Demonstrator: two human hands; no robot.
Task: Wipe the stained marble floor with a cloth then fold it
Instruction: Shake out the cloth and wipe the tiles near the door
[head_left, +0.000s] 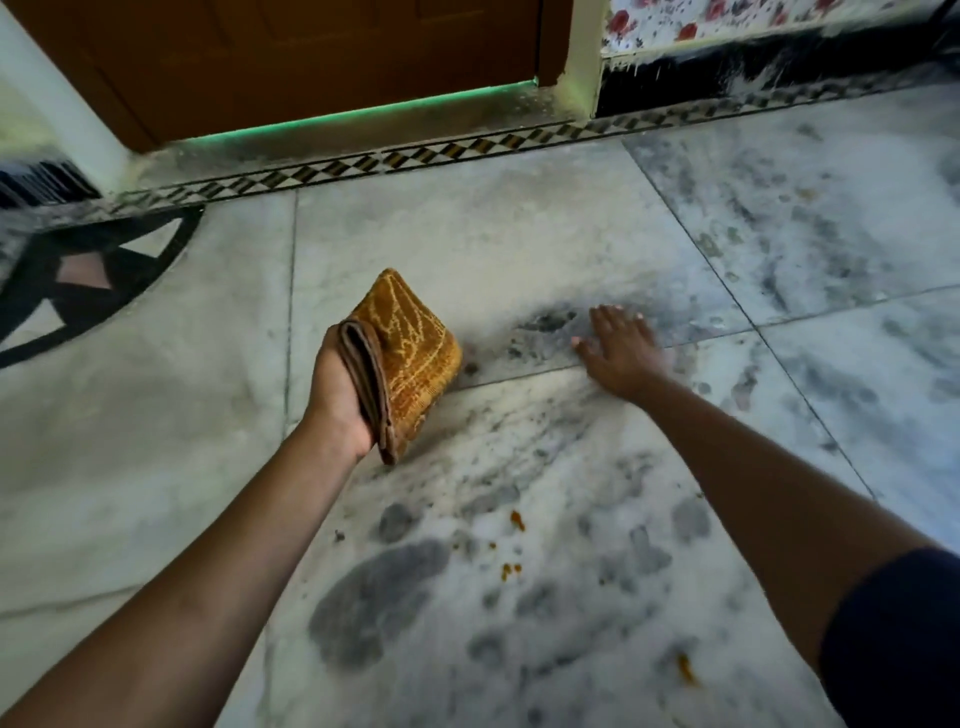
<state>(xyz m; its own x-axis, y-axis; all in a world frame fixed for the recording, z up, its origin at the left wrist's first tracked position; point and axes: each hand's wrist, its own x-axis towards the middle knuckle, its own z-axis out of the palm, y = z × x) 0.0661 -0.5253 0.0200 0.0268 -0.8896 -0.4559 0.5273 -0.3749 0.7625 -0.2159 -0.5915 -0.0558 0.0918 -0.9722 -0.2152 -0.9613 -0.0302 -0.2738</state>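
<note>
Cloth (410, 358): 1, folded | left hand (337, 387) grips | right hand (621, 353) flat on floor (493, 234)

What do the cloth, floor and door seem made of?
Cloth: woven or terry fabric, mustard with a paler pattern, folded in soft layers. Floor: smooth marble slabs, white with grey veining and thin joints. Door: probably wood, brown; too blurred to be sure.

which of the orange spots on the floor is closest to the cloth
The orange streak farthest up the view, below the folded cloth in the left hand. The small specks and the smear lie farther toward the person.
</note>
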